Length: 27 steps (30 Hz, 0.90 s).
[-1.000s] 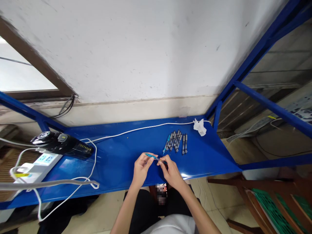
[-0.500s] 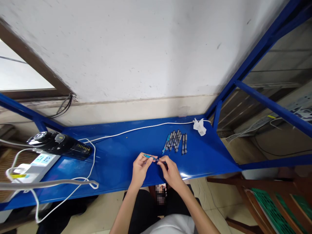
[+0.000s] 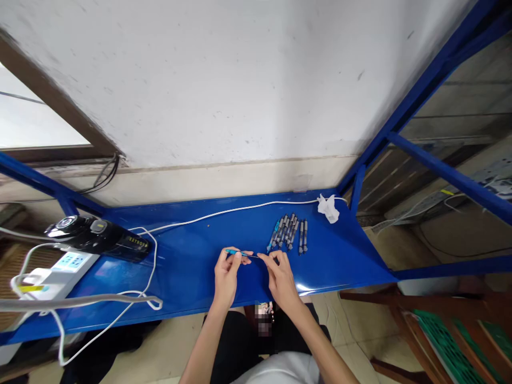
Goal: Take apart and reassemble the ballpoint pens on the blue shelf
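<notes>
Above the front part of the blue tabletop, my left hand is closed on a blue pen, its thumb pressed along the barrel. A thin, dark pen refill spans the gap between my hands, in line with the pen. My right hand pinches the far end of this refill between thumb and forefinger; the fingers partly cover it. Just beyond my right hand lie several grey clicker pens side by side, with one blue-trimmed pen at their left edge.
Crumpled white tissue sits at the back right, beside a white cable running along the wall. To the left, a black bottle lies next to a white power strip with looped cords. Blue frame posts rise at the table's end.
My hands have moved apart, the left one slightly leftward with the blue pen. More of the thin refill now shows between them. The pens on the table have stayed put.
</notes>
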{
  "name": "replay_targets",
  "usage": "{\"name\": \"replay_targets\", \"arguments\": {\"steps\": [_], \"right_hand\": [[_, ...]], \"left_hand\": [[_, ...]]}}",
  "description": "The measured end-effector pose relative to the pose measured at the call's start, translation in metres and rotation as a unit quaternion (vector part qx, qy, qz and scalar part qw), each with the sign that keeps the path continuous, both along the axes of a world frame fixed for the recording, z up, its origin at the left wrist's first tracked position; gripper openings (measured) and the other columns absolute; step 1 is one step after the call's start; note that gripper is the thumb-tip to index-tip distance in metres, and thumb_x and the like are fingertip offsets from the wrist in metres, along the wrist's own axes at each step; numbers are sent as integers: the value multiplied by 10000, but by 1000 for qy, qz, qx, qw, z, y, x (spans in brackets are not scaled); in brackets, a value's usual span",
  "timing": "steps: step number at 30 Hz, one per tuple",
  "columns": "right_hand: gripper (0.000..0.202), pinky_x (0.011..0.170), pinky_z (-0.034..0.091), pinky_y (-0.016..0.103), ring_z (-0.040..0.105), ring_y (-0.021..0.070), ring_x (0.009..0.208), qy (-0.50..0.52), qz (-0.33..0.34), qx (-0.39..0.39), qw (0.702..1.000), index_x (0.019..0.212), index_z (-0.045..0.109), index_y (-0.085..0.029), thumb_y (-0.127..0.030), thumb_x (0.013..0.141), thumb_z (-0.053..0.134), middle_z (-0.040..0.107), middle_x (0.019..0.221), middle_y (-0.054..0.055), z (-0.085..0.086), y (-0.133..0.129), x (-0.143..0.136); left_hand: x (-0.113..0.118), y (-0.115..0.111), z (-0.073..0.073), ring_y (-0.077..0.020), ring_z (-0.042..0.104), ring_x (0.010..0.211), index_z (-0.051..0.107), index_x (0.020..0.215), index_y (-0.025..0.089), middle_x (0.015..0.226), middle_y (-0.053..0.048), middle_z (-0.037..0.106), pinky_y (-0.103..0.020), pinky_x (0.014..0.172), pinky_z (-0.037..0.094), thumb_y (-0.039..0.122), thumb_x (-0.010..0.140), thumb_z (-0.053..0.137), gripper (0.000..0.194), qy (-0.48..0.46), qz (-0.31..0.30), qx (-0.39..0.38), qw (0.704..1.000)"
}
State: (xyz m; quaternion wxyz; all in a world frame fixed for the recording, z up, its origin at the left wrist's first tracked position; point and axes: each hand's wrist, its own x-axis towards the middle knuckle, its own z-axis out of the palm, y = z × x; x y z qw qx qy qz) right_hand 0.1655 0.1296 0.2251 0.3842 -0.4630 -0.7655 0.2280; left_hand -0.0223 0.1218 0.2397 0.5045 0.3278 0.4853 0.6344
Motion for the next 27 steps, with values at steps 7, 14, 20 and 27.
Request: {"name": "replay_targets", "arguments": {"steps": [7, 14, 20, 27], "right_hand": [[532, 950, 558, 455, 583, 270, 1070, 17, -34, 12, 999, 1460, 705, -339, -56, 1097, 439, 578, 1152, 101, -7, 1, 0], [527, 936, 557, 461, 598, 272, 1055, 17, -28, 10, 999, 1465, 708, -333, -64, 1099, 441, 607, 1143, 102, -4, 1, -1], [464, 963, 546, 472, 630, 279, 1057, 22, -34, 2, 999, 1530, 641, -339, -155, 1142, 467, 659, 1146, 96, -1, 2, -2], [363, 996, 527, 481, 654, 291, 1118, 21, -46, -13, 999, 1482, 630, -309, -240, 1172, 454, 699, 1205, 104, -1, 1, -3]], "left_hand": [[-2, 0, -3, -208, 796, 915, 604, 1139, 222, 1124, -116, 856, -339, 900, 582, 492, 1031, 769, 334, -28, 22, 1, 999], [-1, 0, -1, -181, 759, 868, 602, 1152, 222, 1088, -112, 849, -315, 863, 581, 502, 1026, 773, 351, -43, 41, 6, 998], [-1, 1, -4, -159, 723, 837, 618, 1150, 226, 1058, -93, 838, -295, 843, 577, 493, 1018, 786, 342, -54, 53, 21, 997], [-1, 1, -4, -151, 698, 818, 653, 1142, 226, 1033, -75, 814, -284, 833, 569, 492, 1005, 799, 333, -46, 59, 14, 997]]}}
